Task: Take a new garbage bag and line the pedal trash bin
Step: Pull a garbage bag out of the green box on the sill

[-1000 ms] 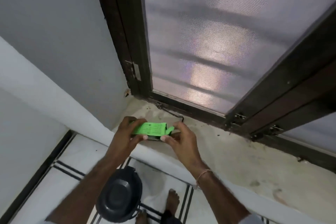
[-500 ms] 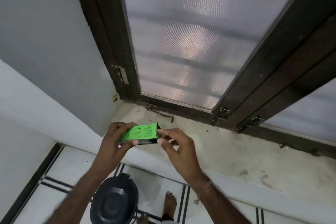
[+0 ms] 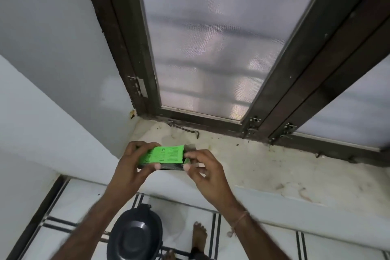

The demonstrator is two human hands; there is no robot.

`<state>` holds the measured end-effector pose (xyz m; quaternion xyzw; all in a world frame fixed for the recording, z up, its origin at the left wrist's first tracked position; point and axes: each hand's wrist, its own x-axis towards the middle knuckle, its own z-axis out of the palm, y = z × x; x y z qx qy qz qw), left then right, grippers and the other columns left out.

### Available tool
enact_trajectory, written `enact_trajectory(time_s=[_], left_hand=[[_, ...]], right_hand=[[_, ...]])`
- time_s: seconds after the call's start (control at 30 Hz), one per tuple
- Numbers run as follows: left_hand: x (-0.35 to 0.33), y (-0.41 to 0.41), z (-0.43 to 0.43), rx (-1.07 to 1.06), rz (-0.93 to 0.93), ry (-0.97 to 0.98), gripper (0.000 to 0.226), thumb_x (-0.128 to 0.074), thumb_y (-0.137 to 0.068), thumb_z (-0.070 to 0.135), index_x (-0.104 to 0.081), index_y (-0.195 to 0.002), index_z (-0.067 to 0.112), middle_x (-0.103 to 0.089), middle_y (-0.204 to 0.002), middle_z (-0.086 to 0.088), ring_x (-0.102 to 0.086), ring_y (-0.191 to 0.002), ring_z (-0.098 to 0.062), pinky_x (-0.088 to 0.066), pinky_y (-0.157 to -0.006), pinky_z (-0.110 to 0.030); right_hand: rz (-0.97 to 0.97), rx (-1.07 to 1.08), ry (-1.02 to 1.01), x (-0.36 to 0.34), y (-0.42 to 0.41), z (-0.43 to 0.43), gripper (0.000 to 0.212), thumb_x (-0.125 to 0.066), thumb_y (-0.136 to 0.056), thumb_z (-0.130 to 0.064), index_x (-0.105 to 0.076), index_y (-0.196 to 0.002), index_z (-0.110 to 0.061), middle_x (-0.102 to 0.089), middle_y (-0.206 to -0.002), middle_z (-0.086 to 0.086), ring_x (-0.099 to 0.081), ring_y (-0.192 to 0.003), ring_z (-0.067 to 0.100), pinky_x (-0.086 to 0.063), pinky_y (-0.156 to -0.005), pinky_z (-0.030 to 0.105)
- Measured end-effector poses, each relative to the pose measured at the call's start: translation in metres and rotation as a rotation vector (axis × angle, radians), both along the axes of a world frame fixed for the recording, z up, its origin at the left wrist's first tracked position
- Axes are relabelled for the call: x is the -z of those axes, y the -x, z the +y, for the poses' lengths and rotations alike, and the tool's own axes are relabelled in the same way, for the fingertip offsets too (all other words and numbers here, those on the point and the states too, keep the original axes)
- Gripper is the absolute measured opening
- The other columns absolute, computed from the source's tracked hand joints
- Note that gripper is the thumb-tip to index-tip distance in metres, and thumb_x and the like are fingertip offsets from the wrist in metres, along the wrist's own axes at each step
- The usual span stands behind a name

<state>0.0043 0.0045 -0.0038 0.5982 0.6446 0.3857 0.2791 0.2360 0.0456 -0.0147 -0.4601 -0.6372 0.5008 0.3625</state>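
At 6 o'clock, nearest to the camera, the black pedal trash bin [image 3: 135, 236] stands on the white tiled floor [image 3: 69, 207] with its lid closed, and a bare foot [image 3: 199, 236] rests on the tiles just beside it at 5 o'clock. Above the bin both forearms reach forward, and a thin thread bracelet [image 3: 239, 220] sits on the right wrist. A little further, near the centre of the view, the two hands hold a green garbage bag box [image 3: 166, 155] in the air, in front of the edge of the window sill [image 3: 274, 167]. The left hand [image 3: 132, 165] grasps the left end of the box, with the thumb below and the fingers over the top edge. The right hand [image 3: 205, 172] pinches the right end, where an end flap of the box stands open; what is inside I cannot tell. Black print covers the green face, too small to read. Beyond the hands the pale stone sill shows stains and small dirt. At 12 o'clock a metal hook latch [image 3: 183, 131] lies on the sill, at the foot of the dark wooden window frame [image 3: 280, 74]. The frosted mesh pane [image 3: 211, 38] fills the far part, and the grey wall [image 3: 52, 48] stands at 10 o'clock.
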Motion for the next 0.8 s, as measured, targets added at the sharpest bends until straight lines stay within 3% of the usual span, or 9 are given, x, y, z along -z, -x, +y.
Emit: enact_trajectory(time_s=[0.07,0.13,0.23,0.3,0.4,0.53,0.67,0.73,0.8], left_hand=[[-0.001,0.002,-0.001,-0.009,0.002,0.004,0.047,-0.073,-0.080,0.034,-0.068,-0.125,0.024,-0.053,-0.116,0.000,-0.057,-0.109,-0.004,-0.041,-0.084,-0.004],[-0.002,0.002,-0.002,-0.011,0.006,0.010,0.047,-0.073,-0.080,0.035,-0.068,-0.125,0.024,-0.053,-0.116,0.000,-0.058,-0.108,-0.004,-0.041,-0.083,-0.003],[-0.006,0.001,-0.003,0.020,0.016,0.015,0.047,-0.072,-0.080,0.036,-0.068,-0.125,0.025,-0.052,-0.117,-0.001,-0.058,-0.109,-0.008,-0.042,-0.083,-0.005],[-0.009,0.001,-0.003,0.043,0.029,0.012,0.047,-0.072,-0.080,0.036,-0.068,-0.125,0.023,-0.052,-0.118,-0.003,-0.058,-0.110,-0.009,-0.042,-0.084,-0.005],[-0.012,0.002,-0.001,0.069,0.035,0.014,0.046,-0.072,-0.080,0.036,-0.068,-0.124,0.023,-0.053,-0.119,-0.002,-0.057,-0.113,-0.009,-0.042,-0.086,-0.006],[-0.016,0.000,0.002,0.110,0.005,-0.001,0.041,-0.074,-0.079,0.032,-0.068,-0.120,0.025,-0.054,-0.120,-0.001,-0.057,-0.115,-0.011,-0.044,-0.090,-0.013],[-0.015,-0.002,0.003,0.136,-0.017,0.006,0.040,-0.073,-0.080,0.031,-0.068,-0.119,0.026,-0.056,-0.122,0.000,-0.056,-0.118,-0.012,-0.047,-0.093,-0.021],[-0.011,0.000,0.004,0.100,-0.032,0.007,0.043,-0.073,-0.080,0.029,-0.067,-0.122,0.023,-0.055,-0.122,0.000,-0.056,-0.119,-0.011,-0.048,-0.093,-0.025],[-0.007,0.002,0.006,0.054,-0.020,0.002,0.043,-0.075,-0.083,0.023,-0.067,-0.125,0.020,-0.055,-0.122,0.000,-0.055,-0.118,-0.008,-0.049,-0.091,-0.022]], right_hand=[[0.107,0.066,0.024,0.002,0.000,-0.004,0.009,-0.070,-0.097,-0.021,-0.077,-0.092,-0.017,-0.070,-0.104,-0.009,-0.070,-0.098,0.007,-0.058,-0.085,0.027],[0.219,0.125,0.108,0.006,0.001,-0.006,0.024,-0.068,-0.098,-0.019,-0.075,-0.080,-0.006,-0.074,-0.091,-0.004,-0.072,-0.093,0.011,-0.059,-0.083,0.031],[0.286,0.138,0.220,0.007,0.005,-0.006,0.006,-0.073,-0.094,-0.006,-0.079,-0.093,-0.005,-0.079,-0.090,0.000,-0.071,-0.085,0.007,-0.056,-0.077,0.024],[0.272,0.115,0.205,0.004,0.008,-0.005,0.024,-0.074,-0.090,0.002,-0.081,-0.106,-0.015,-0.081,-0.097,-0.003,-0.073,-0.090,0.011,-0.058,-0.083,0.024],[0.175,0.100,0.165,0.002,0.010,-0.002,0.042,-0.076,-0.087,0.004,-0.081,-0.105,-0.034,-0.080,-0.097,-0.010,-0.073,-0.090,0.009,-0.060,-0.087,0.026],[-0.131,0.089,-0.051,-0.001,0.011,0.005,0.026,-0.080,-0.082,-0.011,-0.083,-0.104,-0.026,-0.064,-0.078,-0.034,-0.062,-0.071,-0.007,-0.041,-0.068,0.003],[-0.334,0.112,-0.192,-0.005,0.012,0.008,0.012,-0.078,-0.085,-0.016,-0.081,-0.094,-0.022,-0.056,-0.081,-0.019,-0.057,-0.073,0.000,-0.036,-0.062,0.007],[-0.156,0.128,-0.127,-0.005,0.010,0.010,0.005,-0.075,-0.088,-0.008,-0.077,-0.091,-0.012,-0.060,-0.084,-0.014,-0.059,-0.075,-0.002,-0.043,-0.067,0.010],[0.134,0.143,0.094,-0.007,0.003,0.012,0.008,-0.066,-0.096,-0.008,-0.070,-0.091,-0.012,-0.070,-0.088,-0.008,-0.063,-0.077,-0.002,-0.050,-0.067,0.014]])
